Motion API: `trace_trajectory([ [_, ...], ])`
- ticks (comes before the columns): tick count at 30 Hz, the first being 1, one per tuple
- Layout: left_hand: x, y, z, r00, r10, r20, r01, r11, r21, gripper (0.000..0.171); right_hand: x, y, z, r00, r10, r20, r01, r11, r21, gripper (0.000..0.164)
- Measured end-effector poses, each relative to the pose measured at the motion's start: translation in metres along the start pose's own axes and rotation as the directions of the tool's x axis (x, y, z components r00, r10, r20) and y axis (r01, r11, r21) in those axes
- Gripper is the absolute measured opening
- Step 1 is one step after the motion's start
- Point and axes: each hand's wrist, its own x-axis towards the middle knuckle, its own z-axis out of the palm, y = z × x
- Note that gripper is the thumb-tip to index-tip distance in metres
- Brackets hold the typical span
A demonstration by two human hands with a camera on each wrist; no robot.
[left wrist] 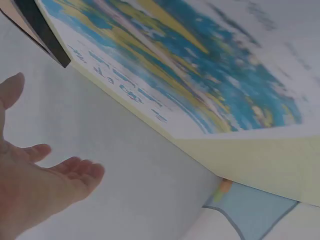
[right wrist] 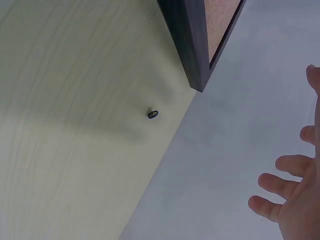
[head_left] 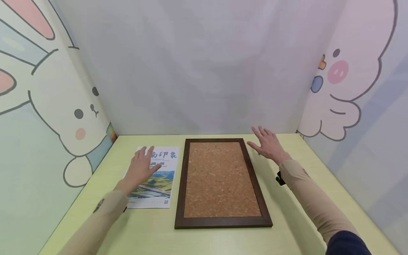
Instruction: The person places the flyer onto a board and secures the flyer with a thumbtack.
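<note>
Watching from my remote station, I take the cork board (head_left: 223,180) as the centre of my clock, twelve being toward the pale backdrop (head_left: 204,71). It lies flat on the table (head_left: 220,241), cork face up, with a dark frame (head_left: 223,222) round all four sides; the table bears its weight, so I judge neither hand is needed to steady it. At nine o'clock, just beside it, the printed poster (head_left: 159,182) lies flat too, picture side up with its large lettering toward twelve, so it reads upright from my side. The left hand (head_left: 138,169) is at about nine o'clock, above the poster, fingers loosely apart and gripping nothing; the left wrist view shows it clear of the paper, so only the table carries the sheet. The right hand (head_left: 270,146) is at about two o'clock, raised beside the far corner, fingers spread and likewise empty; the right wrist view shows a gap between it and the frame, so it lends no support. Near that corner, the same view shows a small dark ring (right wrist: 153,114) on the table, touched by neither hand; I cannot tell why it sits there.
</note>
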Motion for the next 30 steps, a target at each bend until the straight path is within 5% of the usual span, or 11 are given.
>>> trace_trajectory([
  [5, -0.032, -0.024, -0.011, 0.977, -0.18, 0.115, 0.178, 0.984, 0.025, 0.088, -0.001, 0.013, 0.011, 0.998, 0.044, 0.038, -0.046, 0.998, 0.047, 0.072],
  [13, -0.068, -0.047, -0.025, 0.873, -0.36, 0.329, 0.361, 0.93, 0.061, 0.106, -0.004, 0.036, 0.027, 0.98, 0.06, 0.189, -0.122, 0.935, 0.333, 0.053],
  [16, -0.075, -0.049, -0.026, 0.848, -0.389, 0.359, 0.397, 0.916, 0.053, 0.11, -0.004, 0.044, 0.032, 0.966, 0.036, 0.257, -0.135, 0.916, 0.378, 0.044],
  [22, -0.08, -0.052, -0.024, 0.842, -0.406, 0.355, 0.418, 0.907, 0.046, 0.104, -0.004, 0.051, 0.044, 0.945, 0.008, 0.328, -0.143, 0.909, 0.391, 0.037],
  [30, -0.076, -0.055, -0.018, 0.851, -0.361, 0.381, 0.4, 0.916, -0.025, 0.105, -0.005, 0.049, 0.05, 0.964, 0.021, 0.265, -0.126, 0.914, 0.385, 0.032],
])
